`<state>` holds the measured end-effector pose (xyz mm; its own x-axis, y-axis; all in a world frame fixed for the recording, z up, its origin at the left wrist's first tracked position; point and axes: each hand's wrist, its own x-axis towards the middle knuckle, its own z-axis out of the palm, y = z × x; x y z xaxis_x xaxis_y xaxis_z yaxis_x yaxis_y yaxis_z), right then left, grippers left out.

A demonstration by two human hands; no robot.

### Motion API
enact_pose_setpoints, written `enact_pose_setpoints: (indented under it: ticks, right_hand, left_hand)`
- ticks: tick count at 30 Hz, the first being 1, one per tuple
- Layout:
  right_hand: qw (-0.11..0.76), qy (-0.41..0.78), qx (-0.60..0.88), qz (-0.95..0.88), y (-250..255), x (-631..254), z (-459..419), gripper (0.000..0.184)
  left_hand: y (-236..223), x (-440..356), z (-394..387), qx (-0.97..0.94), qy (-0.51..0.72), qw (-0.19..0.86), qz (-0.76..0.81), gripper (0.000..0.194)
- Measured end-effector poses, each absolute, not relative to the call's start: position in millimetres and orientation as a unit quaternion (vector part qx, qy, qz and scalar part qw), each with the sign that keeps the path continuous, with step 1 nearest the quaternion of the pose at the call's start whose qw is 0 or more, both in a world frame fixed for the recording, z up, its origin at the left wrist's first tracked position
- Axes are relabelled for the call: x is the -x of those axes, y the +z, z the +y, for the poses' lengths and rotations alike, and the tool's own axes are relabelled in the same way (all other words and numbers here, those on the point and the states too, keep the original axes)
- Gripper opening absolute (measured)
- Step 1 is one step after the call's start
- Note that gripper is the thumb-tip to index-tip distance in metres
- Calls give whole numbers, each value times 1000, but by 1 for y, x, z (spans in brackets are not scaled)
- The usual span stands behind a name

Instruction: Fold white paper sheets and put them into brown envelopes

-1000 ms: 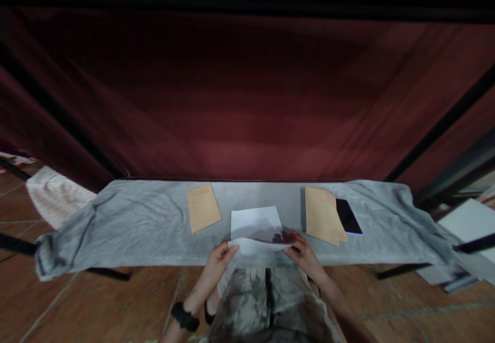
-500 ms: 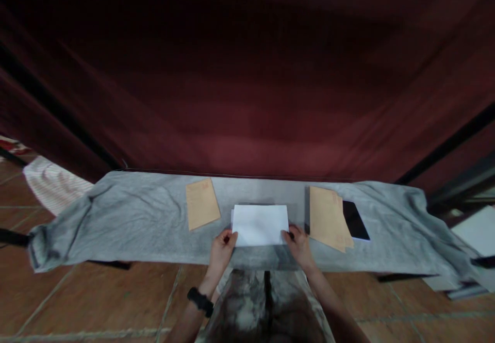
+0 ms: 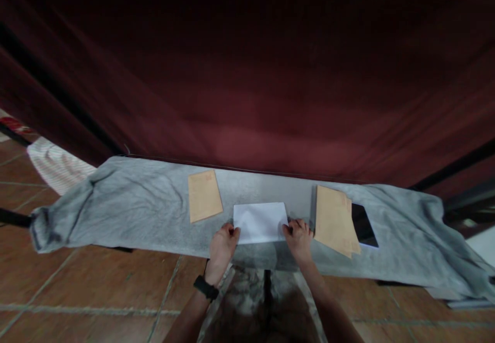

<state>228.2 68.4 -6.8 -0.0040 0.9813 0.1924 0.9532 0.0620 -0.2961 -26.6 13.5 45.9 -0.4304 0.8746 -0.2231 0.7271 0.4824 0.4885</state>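
A white sheet of paper (image 3: 261,223) is held low over the grey cloth in front of me; I cannot tell whether it is one sheet or folded. My left hand (image 3: 224,242) pinches its left edge near the lower corner, thumb on top. At the opposite edge my right hand (image 3: 297,237) grips the paper the same way, fingers curled under. One brown envelope (image 3: 204,196) lies to the left, beyond my left hand. To the right, close by my right hand, several brown envelopes (image 3: 334,219) lie stacked and slightly fanned.
A dark-screened tablet (image 3: 363,224) lies partly under the right-hand envelopes. Grey cloth (image 3: 139,209) with folds covers the long, narrow table. A dark red curtain (image 3: 247,100) hangs along its far edge. Tiled floor (image 3: 104,291) shows on the near side.
The paper has been lowered and its far edge tilted slightly, with both hands still pinching its sides. The camera view has turned slightly.
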Motion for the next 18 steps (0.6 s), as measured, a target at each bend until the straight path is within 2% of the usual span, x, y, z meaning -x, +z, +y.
enact_pose_setpoints:
  ticks: [18]
  right_hand:
    - [178,31,676,-715,-11,-230,67,31]
  left_hand:
    - [50,21,11,-491,97,220,837,23]
